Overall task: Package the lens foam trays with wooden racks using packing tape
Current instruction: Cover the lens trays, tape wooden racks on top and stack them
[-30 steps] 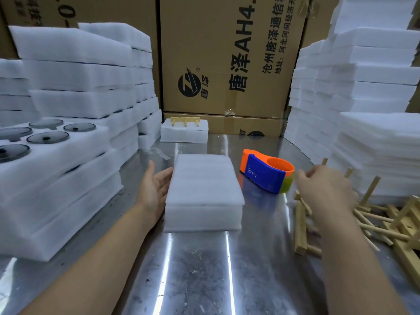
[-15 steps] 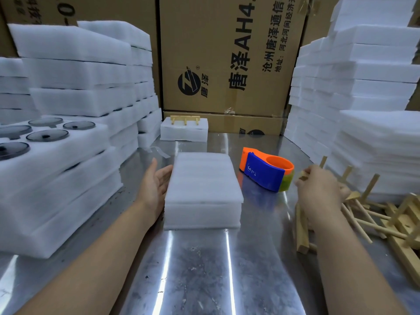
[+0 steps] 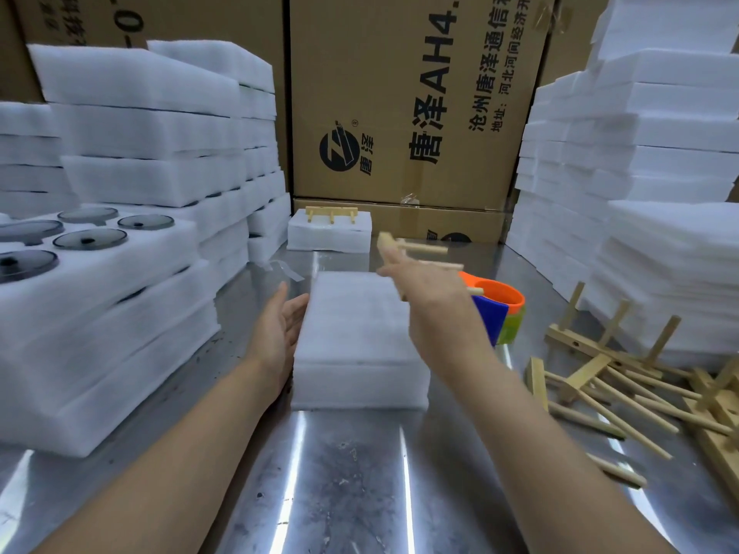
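Two hands at foam tray stack [image 3: 352, 341], centre of steel table [image 3: 348, 481]. Flat against stack's left side: left hand [image 3: 280, 333], fingers straight, gripping nothing. Over stack's far right corner: right hand [image 3: 432, 291] grasping wooden rack [image 3: 418, 249] (motion-blurred). Just right of stack, partly behind that hand: tape dispenser [image 3: 502, 309]. Near right: loose racks [image 3: 624, 379] heaped.

the right hand [image 3: 434, 291] is off the pile of racks [image 3: 624, 373] at the frame's right and now hangs at centre, over the far end of the foam tray stack [image 3: 352, 337]. it grips one blurred wooden rack [image 3: 418, 248] and partly covers the tape dispenser [image 3: 502, 309].
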